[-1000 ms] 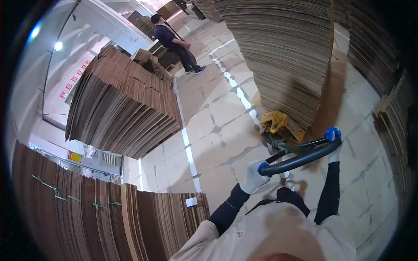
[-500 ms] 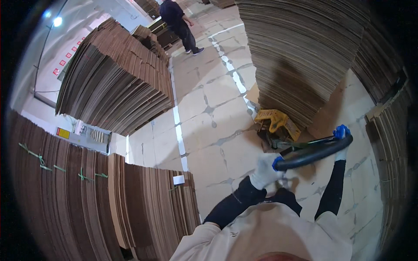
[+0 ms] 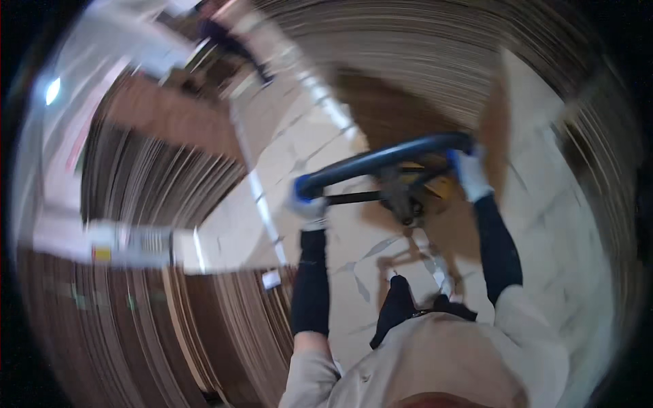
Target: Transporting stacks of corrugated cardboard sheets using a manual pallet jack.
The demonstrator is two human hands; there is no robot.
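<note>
Gloved left hand and right hand each wrap tight around the pallet jack's blue handle loop.

The pallet-jack handle is flanked by cardboard stacks: one left, one far, another near left.

Motion blur over the whole view. Pale concrete floor with seams and a white painted line running near to far. Tall stacks of brown corrugated cardboard sheets: one at near left, one at far left, one at far right. Bright ceiling lamp at far left. Another person, blurred, at the far end of the aisle.
</note>
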